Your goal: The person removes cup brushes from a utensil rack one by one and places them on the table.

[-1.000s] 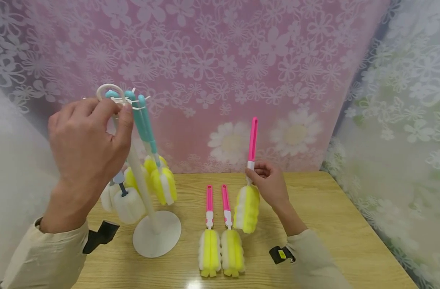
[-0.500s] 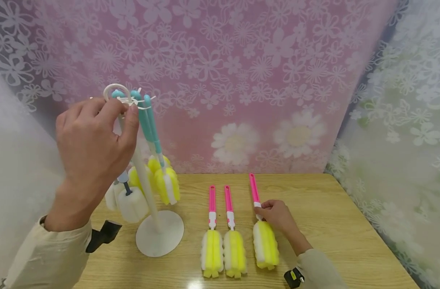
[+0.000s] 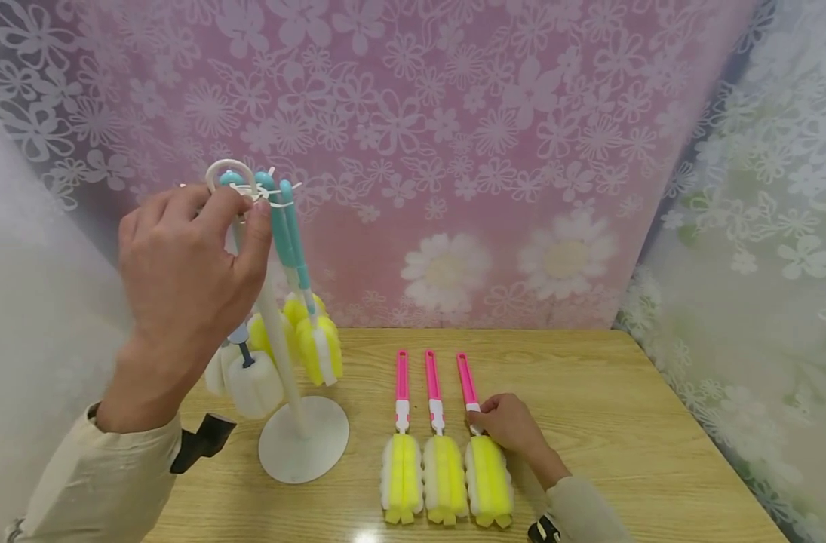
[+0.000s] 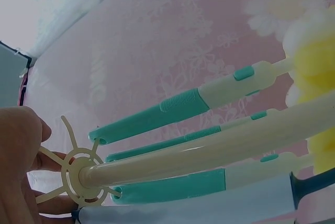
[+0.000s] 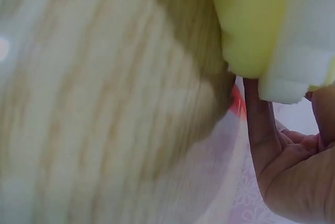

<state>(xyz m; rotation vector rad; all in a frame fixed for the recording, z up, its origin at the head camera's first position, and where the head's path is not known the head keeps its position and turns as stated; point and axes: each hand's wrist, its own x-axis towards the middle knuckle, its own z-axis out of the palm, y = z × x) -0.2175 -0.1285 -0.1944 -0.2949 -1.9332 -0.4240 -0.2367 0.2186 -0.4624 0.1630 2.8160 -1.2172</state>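
Observation:
My left hand [image 3: 195,249] grips the hooked ring at the top of a white rack [image 3: 277,339] with a round base. Several brushes hang from its prongs: teal-handled ones [image 3: 296,249] with yellow-and-white sponge heads, and grey-handled ones [image 3: 253,373] with white heads. In the left wrist view the spoked ring [image 4: 78,177] sits against my fingers. On the table, my right hand [image 3: 511,426] pinches the white neck of a pink-handled sponge brush [image 3: 489,479], the rightmost of three lying side by side. The other two are a middle brush [image 3: 444,479] and a left brush [image 3: 402,479].
A wood-grain table [image 3: 589,392] carries everything. Behind it hangs a pink flowered curtain [image 3: 453,151], and a pale flowered curtain [image 3: 759,302] flanks the right side. The rack's round base [image 3: 304,452] stands left of the brushes.
My right hand has lowered the third pink-handled brush from upright in the air onto the table and shifted it left beside the other two. The left hand keeps its grip on the rack.

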